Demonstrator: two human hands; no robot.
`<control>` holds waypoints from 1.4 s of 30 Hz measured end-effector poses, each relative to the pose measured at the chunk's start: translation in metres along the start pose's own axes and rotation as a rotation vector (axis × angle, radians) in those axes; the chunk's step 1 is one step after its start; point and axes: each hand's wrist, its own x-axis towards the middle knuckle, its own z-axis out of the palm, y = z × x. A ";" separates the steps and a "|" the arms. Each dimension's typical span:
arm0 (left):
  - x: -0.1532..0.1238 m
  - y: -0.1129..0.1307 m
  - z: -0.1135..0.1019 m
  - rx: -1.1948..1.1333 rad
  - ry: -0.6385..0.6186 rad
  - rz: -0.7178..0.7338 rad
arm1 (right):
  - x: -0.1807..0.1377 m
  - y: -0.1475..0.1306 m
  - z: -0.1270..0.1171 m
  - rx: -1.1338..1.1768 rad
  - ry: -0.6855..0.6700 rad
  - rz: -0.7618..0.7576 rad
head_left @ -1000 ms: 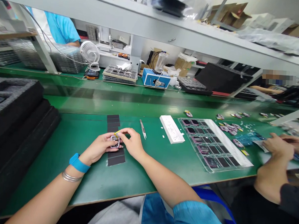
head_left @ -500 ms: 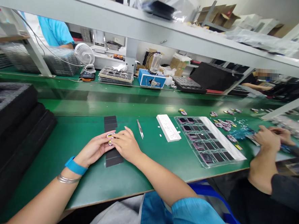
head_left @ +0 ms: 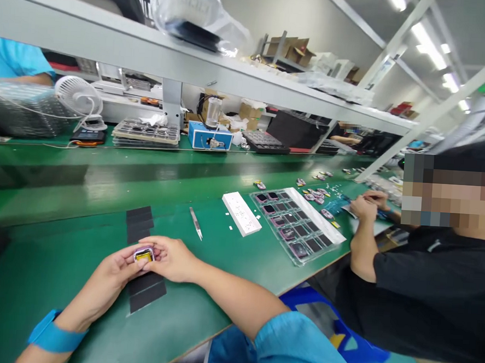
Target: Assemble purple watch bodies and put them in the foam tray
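Observation:
My left hand (head_left: 109,280) and my right hand (head_left: 172,259) meet over the green bench top (head_left: 76,281), gripping a small square metal case (head_left: 144,255) from both sides. A yellow piece (head_left: 144,256) lies in the case's opening. Dark strips of foam or mat (head_left: 139,224) lie beyond my hands, and another strip (head_left: 147,292) lies beneath them. Steel tweezers (head_left: 196,223) rest to the right, not touching either hand. A blue wristband (head_left: 54,337) circles my left wrist.
To the right lie a white block (head_left: 241,213) and a clear tray (head_left: 293,223) of dark parts. A co-worker in a black shirt (head_left: 420,291) handles small parts farther right. A shelf (head_left: 111,42) runs overhead, with a fan and a blue instrument beyond.
The view has swung right, bringing the co-worker fully into sight. The yellow piece now shows clearly on the case, and my fingers have shifted to its sides.

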 end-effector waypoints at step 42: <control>-0.234 0.117 0.004 1.348 1.039 1.134 | 0.002 -0.013 -0.013 -0.414 0.302 -0.133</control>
